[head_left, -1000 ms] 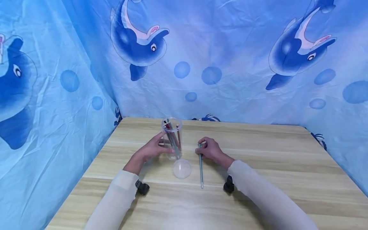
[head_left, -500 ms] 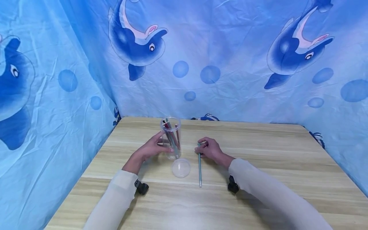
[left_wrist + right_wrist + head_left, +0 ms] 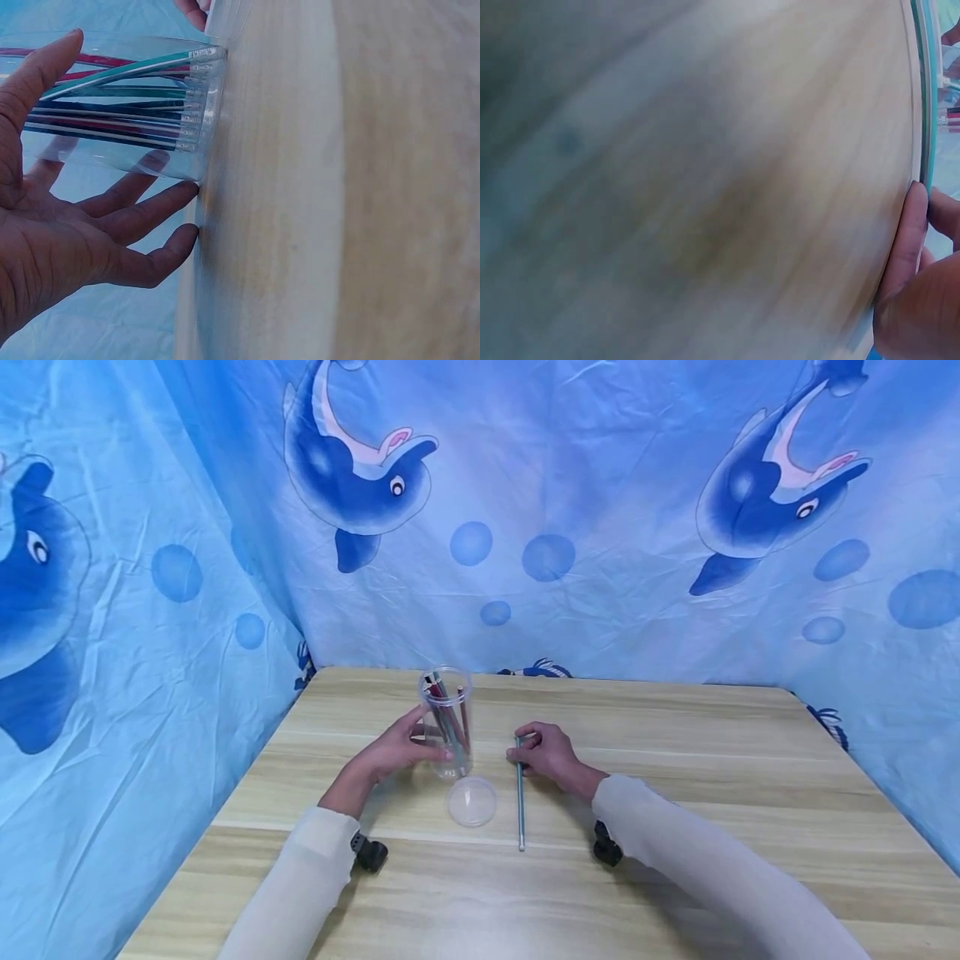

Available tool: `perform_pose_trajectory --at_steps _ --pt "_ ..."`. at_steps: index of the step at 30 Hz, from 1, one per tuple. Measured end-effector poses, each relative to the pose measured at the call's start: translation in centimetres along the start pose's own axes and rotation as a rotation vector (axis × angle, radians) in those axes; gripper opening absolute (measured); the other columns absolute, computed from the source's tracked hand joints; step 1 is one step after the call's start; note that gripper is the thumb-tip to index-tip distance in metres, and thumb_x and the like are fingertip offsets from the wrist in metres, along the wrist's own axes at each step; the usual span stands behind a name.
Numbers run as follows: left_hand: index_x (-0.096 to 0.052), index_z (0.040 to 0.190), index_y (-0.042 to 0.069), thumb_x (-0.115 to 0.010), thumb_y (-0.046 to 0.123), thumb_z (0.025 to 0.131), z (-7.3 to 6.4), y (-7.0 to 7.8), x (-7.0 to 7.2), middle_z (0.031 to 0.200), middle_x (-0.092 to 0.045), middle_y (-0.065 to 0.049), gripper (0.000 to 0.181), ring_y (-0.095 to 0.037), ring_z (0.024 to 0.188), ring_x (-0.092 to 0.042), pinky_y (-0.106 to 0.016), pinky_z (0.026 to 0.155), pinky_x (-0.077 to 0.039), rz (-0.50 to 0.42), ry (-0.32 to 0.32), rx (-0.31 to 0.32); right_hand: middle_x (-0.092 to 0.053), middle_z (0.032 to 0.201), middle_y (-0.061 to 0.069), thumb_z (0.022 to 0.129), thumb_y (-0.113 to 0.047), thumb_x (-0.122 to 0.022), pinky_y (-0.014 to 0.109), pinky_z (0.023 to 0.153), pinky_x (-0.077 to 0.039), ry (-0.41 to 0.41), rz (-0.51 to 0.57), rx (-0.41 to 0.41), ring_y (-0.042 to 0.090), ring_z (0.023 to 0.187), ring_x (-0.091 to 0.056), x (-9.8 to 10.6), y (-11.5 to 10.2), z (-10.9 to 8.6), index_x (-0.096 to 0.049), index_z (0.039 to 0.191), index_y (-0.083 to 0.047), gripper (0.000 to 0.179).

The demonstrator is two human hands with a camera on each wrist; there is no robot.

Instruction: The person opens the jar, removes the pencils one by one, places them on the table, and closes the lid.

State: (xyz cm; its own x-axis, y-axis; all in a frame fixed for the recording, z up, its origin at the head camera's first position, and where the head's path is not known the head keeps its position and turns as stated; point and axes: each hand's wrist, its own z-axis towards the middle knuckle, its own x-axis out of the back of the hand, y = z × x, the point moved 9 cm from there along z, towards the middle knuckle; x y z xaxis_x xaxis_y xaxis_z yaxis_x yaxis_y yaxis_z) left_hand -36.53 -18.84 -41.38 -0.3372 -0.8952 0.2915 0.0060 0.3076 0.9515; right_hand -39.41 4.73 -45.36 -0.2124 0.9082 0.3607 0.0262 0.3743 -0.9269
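A clear plastic cup stands upright on the table with several pencils inside, their eraser ends down at its base. My left hand holds the cup from the left, thumb across its near side and fingers around the far side; the ring and little fingers are partly bent below it in the left wrist view. To the right, my right hand pinches a teal pencil near its far end, and the pencil lies along the tabletop towards me. Between cup and pencil lies a round clear lid.
The wooden table spreads widely to the right and in front. A blue curtain printed with dolphins hangs behind and along the sides. A small black camera sits at the left wrist.
The head view has shifted slightly. My right wrist has turned a little, with the pencil swinging marginally straighter. The left hand and cup have stayed in place.
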Motion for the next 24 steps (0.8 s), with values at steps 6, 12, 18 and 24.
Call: perform_pose_trajectory --at_steps 6,12,18,24 --pt "-0.020 0.161 0.024 -0.084 0.017 0.082 0.14 0.02 -0.03 0.146 -0.043 -0.027 0.101 -0.045 0.138 -0.038 -0.063 0.109 -0.030 -0.003 -0.004 0.013 -0.064 0.087 0.010 0.085 -0.005 -0.078 0.030 0.059 -0.057 0.034 -0.032 0.014 0.015 0.068 -0.065 0.18 -0.24 -0.09 -0.064 0.118 0.001 0.036" --pt "-0.021 0.160 0.025 -0.084 0.017 0.081 0.17 -0.11 0.01 0.147 -0.043 -0.026 0.102 -0.044 0.138 -0.038 -0.062 0.109 -0.030 -0.009 0.002 0.017 -0.064 0.087 0.010 0.085 -0.004 -0.078 0.031 0.059 -0.057 0.025 -0.005 0.015 0.015 0.067 -0.065 0.04 0.04 0.02 -0.064 0.117 0.002 0.035" --pt "-0.023 0.160 0.026 -0.085 0.017 0.080 0.13 -0.42 -0.05 0.146 -0.045 -0.024 0.101 -0.042 0.137 -0.039 -0.062 0.109 -0.030 -0.014 0.006 0.021 -0.064 0.086 0.010 0.085 -0.004 -0.078 0.031 0.059 -0.058 0.017 0.007 0.015 0.014 0.067 -0.064 -0.04 0.22 -0.01 -0.064 0.117 0.002 0.035" --pt "-0.024 0.160 0.026 -0.086 0.018 0.080 0.06 -0.31 0.00 0.146 -0.043 -0.025 0.101 -0.043 0.138 -0.038 -0.063 0.109 -0.030 -0.021 0.009 0.021 -0.065 0.087 0.010 0.086 -0.006 -0.078 0.030 0.059 -0.057 0.007 -0.004 0.012 0.014 0.067 -0.064 -0.04 -0.06 -0.03 -0.064 0.118 0.001 0.035"
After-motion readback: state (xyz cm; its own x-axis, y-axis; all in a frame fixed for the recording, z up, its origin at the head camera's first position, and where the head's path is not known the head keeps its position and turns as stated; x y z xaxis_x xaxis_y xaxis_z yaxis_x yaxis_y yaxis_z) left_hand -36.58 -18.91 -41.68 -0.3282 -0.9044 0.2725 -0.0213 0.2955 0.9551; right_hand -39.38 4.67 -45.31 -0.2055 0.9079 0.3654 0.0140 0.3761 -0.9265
